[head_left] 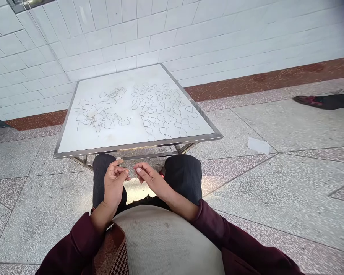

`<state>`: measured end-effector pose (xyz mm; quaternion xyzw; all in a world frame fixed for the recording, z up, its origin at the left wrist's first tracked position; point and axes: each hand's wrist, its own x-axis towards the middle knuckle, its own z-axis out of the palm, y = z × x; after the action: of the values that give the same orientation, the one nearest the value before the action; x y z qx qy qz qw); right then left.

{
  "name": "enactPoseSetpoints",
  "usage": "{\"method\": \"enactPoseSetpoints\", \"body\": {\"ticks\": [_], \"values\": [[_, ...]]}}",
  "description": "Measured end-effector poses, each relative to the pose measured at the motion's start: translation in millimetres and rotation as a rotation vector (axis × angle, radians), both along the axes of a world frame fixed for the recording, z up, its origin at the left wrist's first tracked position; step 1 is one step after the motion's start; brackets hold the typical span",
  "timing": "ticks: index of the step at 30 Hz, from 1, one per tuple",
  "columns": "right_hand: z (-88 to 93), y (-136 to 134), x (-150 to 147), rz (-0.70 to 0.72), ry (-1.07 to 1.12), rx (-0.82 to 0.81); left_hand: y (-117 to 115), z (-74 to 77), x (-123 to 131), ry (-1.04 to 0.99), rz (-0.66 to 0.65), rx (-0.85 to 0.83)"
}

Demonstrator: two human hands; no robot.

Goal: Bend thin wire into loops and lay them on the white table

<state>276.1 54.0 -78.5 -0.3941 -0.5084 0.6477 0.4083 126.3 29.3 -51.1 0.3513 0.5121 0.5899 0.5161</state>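
Observation:
My left hand and my right hand are close together above my lap, fingertips pinched and a small gap between them. Something thin, like a wire, seems to be between the fingertips, too fine to make out clearly. A light-coloured wrap covers one fingertip of my left hand. Beyond my knees stands a white-topped table with a metal rim. Tangled bent wires lie on its left part, and figure-eight wire loops are spread in rows over the right part.
The white tiled wall rises behind the table. At the right, a person's dark shoe rests on the speckled floor, with a white paper piece nearer the table. A brown woven bag hangs at my left side.

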Motion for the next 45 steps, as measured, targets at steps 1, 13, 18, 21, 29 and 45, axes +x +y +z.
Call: {"method": "enactPoseSetpoints", "body": {"ticks": [1, 13, 18, 21, 29, 45], "values": [[0.9, 1, 0, -0.005, -0.01, 0.013, -1, 0.7, 0, 0.001, -0.013, -0.006], [4.9, 1, -2, -0.044, -0.044, 0.02, -5, -5.8, -1, -0.035, -0.189, -0.068], [2.9, 2, -1, -0.027, -0.05, 0.036, -4, -3.5, -3, -0.048, -0.194, -0.095], [3.6, 3, 2, 0.03, -0.005, 0.02, -3, 1.2, -3, -0.088, -0.181, -0.144], [7.5, 8, 12, 0.179, 0.089, -0.08, -3, 12.5, -1, -0.201, -0.215, -0.318], [3.3, 14, 14, 0.216, -0.166, 0.199, -3, 5.9, -2, -0.011, -0.239, -0.202]]}}
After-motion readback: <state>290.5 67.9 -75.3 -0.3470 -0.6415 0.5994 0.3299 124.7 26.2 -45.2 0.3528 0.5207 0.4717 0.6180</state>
